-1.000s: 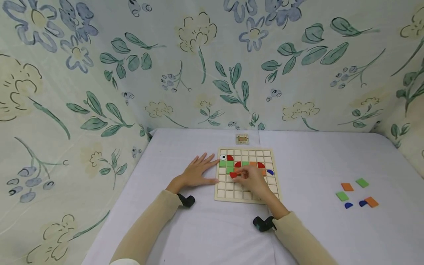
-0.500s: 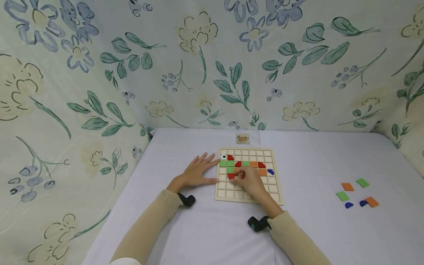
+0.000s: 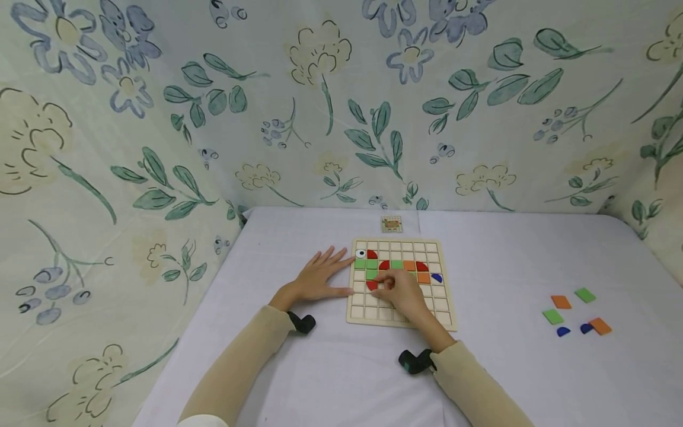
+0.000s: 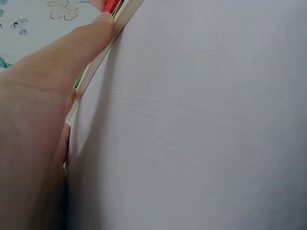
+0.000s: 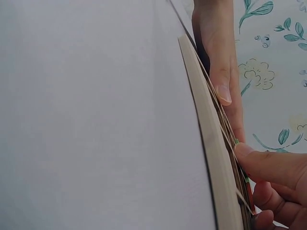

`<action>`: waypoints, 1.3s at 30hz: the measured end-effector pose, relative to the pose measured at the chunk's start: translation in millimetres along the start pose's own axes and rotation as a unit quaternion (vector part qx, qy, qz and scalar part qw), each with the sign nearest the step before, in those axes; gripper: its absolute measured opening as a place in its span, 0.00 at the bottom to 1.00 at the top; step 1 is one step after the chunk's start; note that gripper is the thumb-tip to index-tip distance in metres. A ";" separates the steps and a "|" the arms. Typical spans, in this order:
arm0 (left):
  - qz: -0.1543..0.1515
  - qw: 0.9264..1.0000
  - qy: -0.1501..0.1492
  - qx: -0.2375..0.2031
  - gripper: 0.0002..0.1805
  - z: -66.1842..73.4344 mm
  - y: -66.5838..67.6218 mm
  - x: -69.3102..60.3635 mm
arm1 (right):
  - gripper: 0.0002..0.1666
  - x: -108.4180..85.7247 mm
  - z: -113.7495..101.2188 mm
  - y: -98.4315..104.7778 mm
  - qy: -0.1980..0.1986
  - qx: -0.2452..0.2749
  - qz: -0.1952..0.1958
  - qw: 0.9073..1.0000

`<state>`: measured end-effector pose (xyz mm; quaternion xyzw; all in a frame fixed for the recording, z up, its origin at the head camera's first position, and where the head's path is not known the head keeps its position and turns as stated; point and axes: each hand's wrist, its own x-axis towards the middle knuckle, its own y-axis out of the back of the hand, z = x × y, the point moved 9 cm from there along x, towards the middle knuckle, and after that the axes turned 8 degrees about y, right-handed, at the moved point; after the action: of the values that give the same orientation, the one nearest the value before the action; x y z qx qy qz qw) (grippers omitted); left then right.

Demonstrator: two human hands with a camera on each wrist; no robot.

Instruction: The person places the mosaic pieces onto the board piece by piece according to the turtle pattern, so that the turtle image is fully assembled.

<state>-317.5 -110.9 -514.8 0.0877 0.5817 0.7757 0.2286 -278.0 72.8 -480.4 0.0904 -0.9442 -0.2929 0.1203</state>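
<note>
A wooden grid board (image 3: 447, 308) lies on the table, bearing green, orange and red pieces, a blue piece (image 3: 436, 277) and an eye disc (image 3: 360, 254). My left hand (image 3: 317, 279) spreads its fingers against the board's left edge, thumb and index touching it. Over the board's middle, my right hand (image 3: 404, 295) has thumb and index at the right side of a red piece (image 3: 372, 285), just below a green square (image 3: 372, 274). In the left wrist view the red piece (image 4: 111, 5) shows by a fingertip. The right hand hides several cells.
Loose pieces lie at the table's right: green squares (image 3: 552, 316), orange squares (image 3: 561, 302) and blue rounded pieces (image 3: 562, 332). A small patterned card (image 3: 392, 224) lies behind the board. A floral cloth (image 3: 320, 148) hangs beyond the table.
My right hand has moved slightly left and brought the red piece left into the cell below the green square. My left hand has stayed in place.
</note>
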 end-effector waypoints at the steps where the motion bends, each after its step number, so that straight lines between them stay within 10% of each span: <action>1: 0.001 1.000 0.000 0.001 0.50 0.0 0.1 0.3 | 0.15 0.0 0.4 0.1 -0.001 0.000 0.001 1.000; 39: 0.009 1.000 -0.002 0.003 0.50 0.3 0.3 0.6 | 0.14 1.2 10.1 6.4 -0.018 0.059 0.001 0.998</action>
<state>-317.9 -110.4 -514.5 0.0950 0.5826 0.7758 0.2230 -282.6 83.1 -484.6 0.0909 -0.9621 -0.2379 0.0980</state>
